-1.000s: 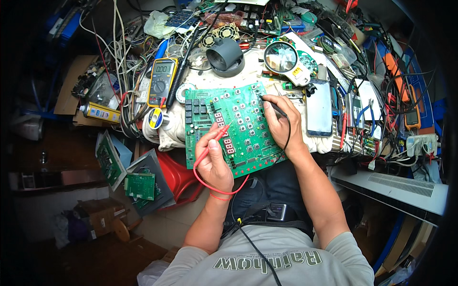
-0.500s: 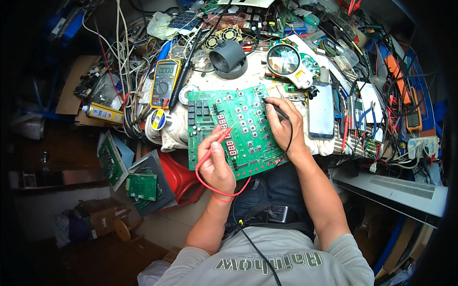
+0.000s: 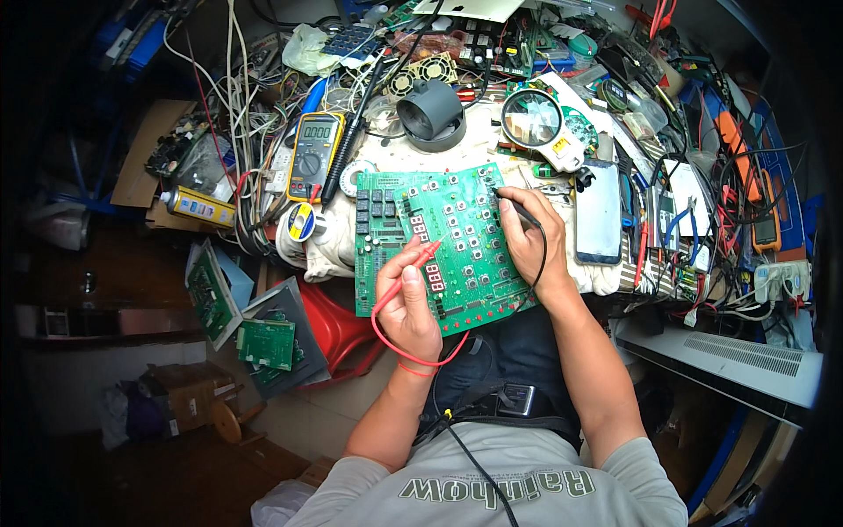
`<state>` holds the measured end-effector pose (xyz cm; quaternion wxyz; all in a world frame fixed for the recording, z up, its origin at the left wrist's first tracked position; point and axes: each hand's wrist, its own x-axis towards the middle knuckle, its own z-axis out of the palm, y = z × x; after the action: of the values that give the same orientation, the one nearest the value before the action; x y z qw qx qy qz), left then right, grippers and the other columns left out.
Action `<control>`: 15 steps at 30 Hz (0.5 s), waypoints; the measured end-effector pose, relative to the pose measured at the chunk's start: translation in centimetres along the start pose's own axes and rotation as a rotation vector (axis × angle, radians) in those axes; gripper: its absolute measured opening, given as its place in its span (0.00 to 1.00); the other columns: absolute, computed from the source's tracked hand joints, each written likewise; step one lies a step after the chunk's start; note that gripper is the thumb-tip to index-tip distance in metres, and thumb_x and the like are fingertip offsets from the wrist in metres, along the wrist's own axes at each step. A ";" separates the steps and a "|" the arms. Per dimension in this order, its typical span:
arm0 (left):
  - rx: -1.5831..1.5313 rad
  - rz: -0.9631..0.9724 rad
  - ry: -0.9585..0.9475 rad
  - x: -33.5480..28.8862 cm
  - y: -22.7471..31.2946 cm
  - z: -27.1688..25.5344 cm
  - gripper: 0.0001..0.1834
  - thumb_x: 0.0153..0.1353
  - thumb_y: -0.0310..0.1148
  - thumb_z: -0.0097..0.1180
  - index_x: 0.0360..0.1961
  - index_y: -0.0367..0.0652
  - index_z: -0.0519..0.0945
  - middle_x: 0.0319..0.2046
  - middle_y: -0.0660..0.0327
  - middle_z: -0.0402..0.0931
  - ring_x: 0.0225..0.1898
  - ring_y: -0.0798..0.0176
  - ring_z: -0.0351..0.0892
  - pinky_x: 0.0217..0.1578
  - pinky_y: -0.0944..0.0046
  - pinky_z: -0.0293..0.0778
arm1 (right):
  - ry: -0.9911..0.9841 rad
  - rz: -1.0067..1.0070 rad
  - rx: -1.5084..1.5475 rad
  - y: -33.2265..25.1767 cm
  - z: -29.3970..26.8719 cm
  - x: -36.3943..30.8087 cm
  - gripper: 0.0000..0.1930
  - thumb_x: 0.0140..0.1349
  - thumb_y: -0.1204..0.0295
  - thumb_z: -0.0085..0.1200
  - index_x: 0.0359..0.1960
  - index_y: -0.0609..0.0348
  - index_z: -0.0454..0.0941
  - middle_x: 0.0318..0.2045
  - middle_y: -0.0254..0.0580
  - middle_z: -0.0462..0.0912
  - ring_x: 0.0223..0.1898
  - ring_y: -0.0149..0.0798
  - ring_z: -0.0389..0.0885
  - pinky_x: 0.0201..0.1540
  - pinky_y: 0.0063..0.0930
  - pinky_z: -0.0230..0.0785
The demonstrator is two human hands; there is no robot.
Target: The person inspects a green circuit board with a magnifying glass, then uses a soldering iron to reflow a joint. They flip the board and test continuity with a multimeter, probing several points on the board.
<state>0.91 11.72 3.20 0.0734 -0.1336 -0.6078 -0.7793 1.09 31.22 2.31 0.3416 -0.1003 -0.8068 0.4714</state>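
A green circuit board [image 3: 479, 303] with rows of push buttons and red digit displays is in front of me, over the table's near edge. Another green board [image 3: 372, 263] with black relays shows along its left side. In my left hand [image 3: 410, 307], closed, is a red test probe [image 3: 430, 252], its tip over the button board near the displays. My right hand [image 3: 537, 246] grips a black test probe [image 3: 529, 216] at the board's upper right edge. Whether either tip touches metal is too small to tell. A yellow multimeter [image 3: 314, 158] lies beyond the boards, its display lit.
A grey cylindrical part [image 3: 430, 114], a round magnifier [image 3: 532, 118] and a phone-like slab [image 3: 598, 211] lie beyond the boards. Solder spool [image 3: 301, 222] and spray can [image 3: 199, 206] sit left. Cables and electronics crowd the bench. A red stool [image 3: 329, 329] stands below, left.
The whole view has shifted slightly, so everything appears a little further right and most bench items lower. Both hands keep about the same places on the board.
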 end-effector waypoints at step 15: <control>0.060 0.027 -0.027 0.1 0.7 0.0 0.14 0.83 0.34 0.49 0.58 0.33 0.78 0.56 0.45 0.84 0.73 0.46 0.73 0.75 0.46 0.64 | 0.001 -0.007 -0.002 0.0 0.0 0.0 0.09 0.70 0.77 0.63 0.50 0.60 0.87 0.40 0.50 0.87 0.40 0.53 0.89 0.45 0.38 0.80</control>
<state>1.02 11.51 3.84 0.0796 -0.1500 -0.6300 -0.7578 1.08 31.20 2.26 0.3439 -0.0979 -0.8073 0.4694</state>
